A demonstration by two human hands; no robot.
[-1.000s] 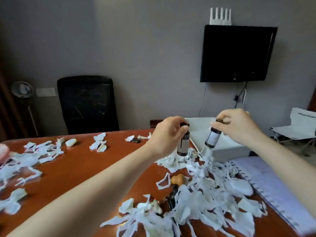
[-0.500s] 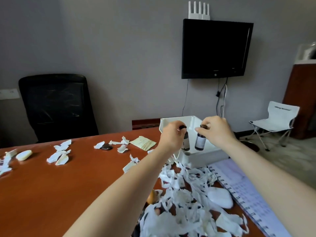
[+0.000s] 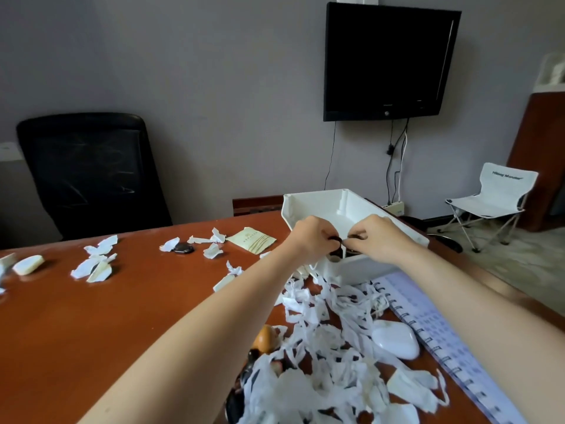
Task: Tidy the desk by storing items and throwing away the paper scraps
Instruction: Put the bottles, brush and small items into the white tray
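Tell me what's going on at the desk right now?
A person is storing two bottles. The left hand pinches the first bottle by its cap. The right hand pinches the second bottle. Both bottles are down in the white box. Torn paper scraps litter the desk beside a spiral notebook, not yet thrown away.

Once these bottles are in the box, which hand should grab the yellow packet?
Left, probably. The yellow packet lies just left of the box, nearest the left hand; the right hand would have to cross over.
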